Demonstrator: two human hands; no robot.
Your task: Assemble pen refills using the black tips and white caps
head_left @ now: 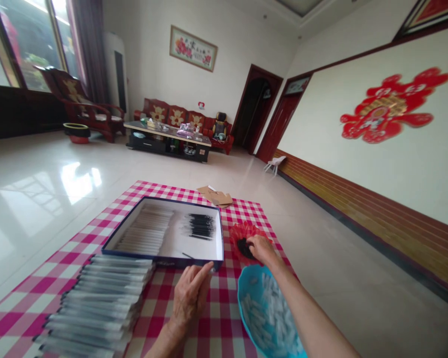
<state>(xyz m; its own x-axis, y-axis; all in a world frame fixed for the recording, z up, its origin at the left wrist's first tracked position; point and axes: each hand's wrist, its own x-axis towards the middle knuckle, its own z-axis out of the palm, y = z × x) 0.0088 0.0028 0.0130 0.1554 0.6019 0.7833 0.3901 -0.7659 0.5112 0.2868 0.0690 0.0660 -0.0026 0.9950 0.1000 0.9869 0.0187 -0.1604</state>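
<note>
My left hand (192,293) is closed in front of the box, a small whitish piece (212,270) just showing at its fingertips. With fingers pinched, my right hand (262,249) reaches into a red flower-shaped dish (236,233) that holds small black pieces (244,248); whatever the fingertips grip is hidden. Beneath my right forearm stands a blue bowl (242,303) of whitish tube-like pieces (259,318). A shallow dark-blue-edged box (175,248) contains clear pen-like tubes (145,231) on the left, thin black sticks (201,226) on the right and one loose black stick (187,255).
Left of my left hand lies a blurred stack of clear tubes with dark ends (97,298). Brown cardboard pieces (216,195) rest at the far edge of the pink checked tablecloth (171,298). Beyond are a coffee table (164,144), a wooden sofa (171,114) and a small chair (275,163).
</note>
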